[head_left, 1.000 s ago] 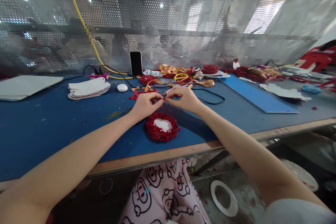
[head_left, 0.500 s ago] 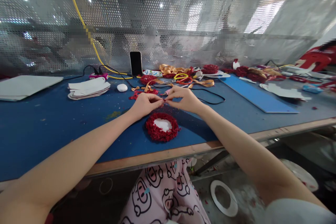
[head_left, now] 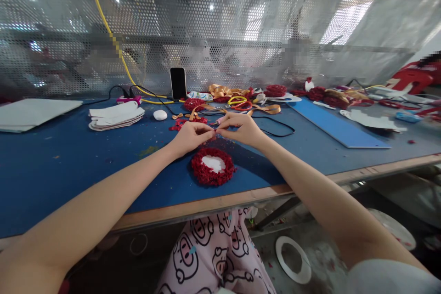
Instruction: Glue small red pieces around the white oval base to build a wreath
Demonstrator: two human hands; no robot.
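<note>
My left hand [head_left: 191, 137] and my right hand [head_left: 241, 128] meet fingertip to fingertip above the blue table. Both are closed in a pinch on a tiny red scrap [head_left: 215, 131], mostly hidden by the fingers; it looks like a bit of ribbon. Just below them, near the table's front edge, lies a round piece [head_left: 196, 172] ringed with ruffled dark red trim around a white centre. Behind my hands are loose red ribbon pieces [head_left: 179, 124] and a pink-handled tool [head_left: 219, 120], partly covered by my right hand.
Farther back stand a phone [head_left: 178, 83], a heap of gold ribbon [head_left: 223, 92] and yellow-handled scissors [head_left: 237, 100]. To the left are a stack of white sheets [head_left: 115, 117] and a white oval object [head_left: 160, 115]. A blue board [head_left: 337, 124] lies right. Perforated metal screens the back.
My hands stay together in almost the same spot, with only a slight shift of the fingers. The ruffled red piece has not moved.
</note>
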